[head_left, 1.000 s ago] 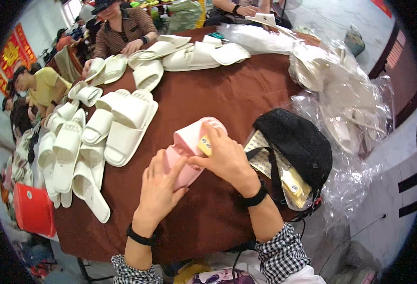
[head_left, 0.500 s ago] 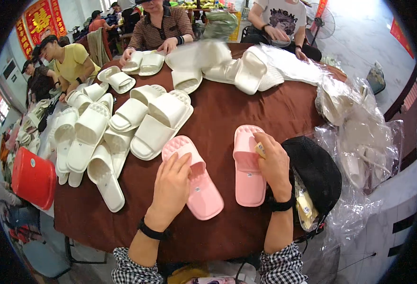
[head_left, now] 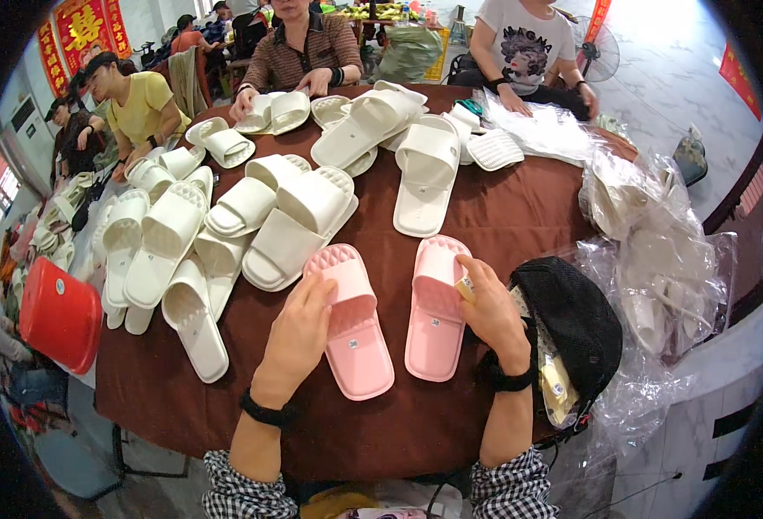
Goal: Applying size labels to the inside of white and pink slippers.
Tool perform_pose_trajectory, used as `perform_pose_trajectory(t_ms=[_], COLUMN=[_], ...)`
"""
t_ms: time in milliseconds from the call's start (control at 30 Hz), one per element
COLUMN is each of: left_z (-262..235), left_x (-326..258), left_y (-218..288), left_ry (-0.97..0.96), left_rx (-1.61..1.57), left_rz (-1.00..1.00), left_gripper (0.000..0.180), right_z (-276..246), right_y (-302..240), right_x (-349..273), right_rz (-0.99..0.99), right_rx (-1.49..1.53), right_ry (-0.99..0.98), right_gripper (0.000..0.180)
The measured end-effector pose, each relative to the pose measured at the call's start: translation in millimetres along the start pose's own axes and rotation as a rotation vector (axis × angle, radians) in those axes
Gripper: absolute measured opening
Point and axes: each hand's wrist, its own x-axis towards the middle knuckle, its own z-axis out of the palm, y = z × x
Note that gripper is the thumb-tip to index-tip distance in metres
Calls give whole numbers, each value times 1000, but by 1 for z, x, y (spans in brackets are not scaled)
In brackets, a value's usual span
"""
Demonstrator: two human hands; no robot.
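In front of you, near the middle of the brown tablecloth (head_left: pixel 477 424), two pink slippers lie side by side, a narrow strip of cloth between them, toes pointing away and heels toward you; whether they rest fully flat is hard to tell. Your left hand (head_left: pixel 298 333) closes on the outer edge of the left pink slipper (head_left: pixel 365 353), fingers over its strap, thumb out of sight. Your right hand (head_left: pixel 494 316) is half curled at the outer side of the right pink slipper (head_left: pixel 434 344), pinching a small yellow piece (head_left: pixel 465 289) beside the strap; how firmly it also holds the slipper, you cannot tell from here. White slippers (head_left: pixel 425 186) spread beyond, and a black bag (head_left: pixel 576 320) sits to the right. Each pink slipper looks light, like moulded foam: springy, not fragile, smooth enough to slide a little. The strap arches and probably gives when squeezed, so its side, where it joins the thicker sole, seems the steadiest hold; the thin heel end likely flexes more.
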Motion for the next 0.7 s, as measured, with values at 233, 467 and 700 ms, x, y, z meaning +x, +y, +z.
perform_pose_trajectory(t_ms=[233, 467, 700], left_z=[-4, -3, -5], left_x=[5, 7, 5], left_y=[3, 7, 8], left_ry=[-52, -39, -13], left_rx=[-112, -114, -51], left_rz=[54, 61, 9], left_gripper=[28, 24, 21], right_z=[6, 11, 10], right_y=[-5, -18, -22], right_x=[-1, 4, 3], right_rz=[-181, -218, -236], right_rx=[46, 38, 90], right_ry=[-80, -132, -182], right_gripper=[59, 61, 61])
